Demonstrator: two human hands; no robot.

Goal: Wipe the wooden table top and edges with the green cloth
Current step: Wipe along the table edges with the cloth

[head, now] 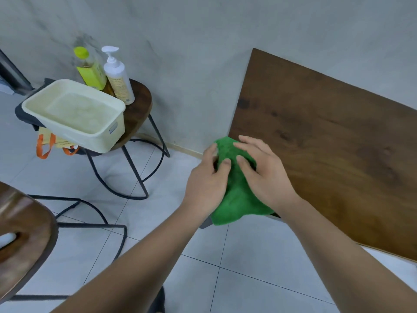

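The green cloth (237,199) hangs over the left edge of the dark wooden table (334,154), near its front-left part. My left hand (208,179) grips the cloth from the left, off the table's side. My right hand (264,172) lies on top of the cloth with its fingers spread, pressing it at the table's edge. Part of the cloth is hidden under both hands.
A wooden stool (137,114) on the left carries a cream tub (74,114) with water, a yellow bottle (89,68) and a white pump bottle (117,75). A second stool (22,233) stands at the lower left. The grey wall is behind, white floor tiles below.
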